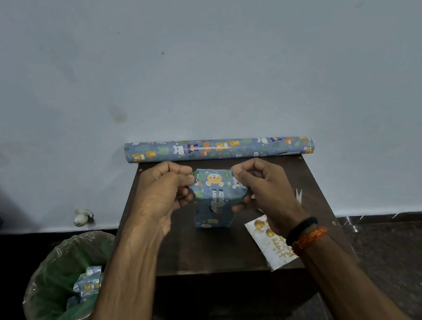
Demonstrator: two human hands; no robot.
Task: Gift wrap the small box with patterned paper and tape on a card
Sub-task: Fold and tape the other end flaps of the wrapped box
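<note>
Wrapped box (216, 199) held above table (215, 249), between both hands. Left hand (163, 192) fingers curled, pinching paper at left end; right hand (264, 188) pinching right end. Card (271, 245) on table under right wrist. Paper roll (219, 148) along wall. Bin (60, 287) left.

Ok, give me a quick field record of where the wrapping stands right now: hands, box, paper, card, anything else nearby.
left hand: pinches paper at the box's left side
right hand: grips the box's right side
box: covered in patterned paper, held over the table
paper roll: lies along the table's far edge, against the wall
card: flat on the table's near right corner, partly under the right wrist, not yet attached
bin: left of the table, lined, holds paper scraps
tape: not visible
</note>
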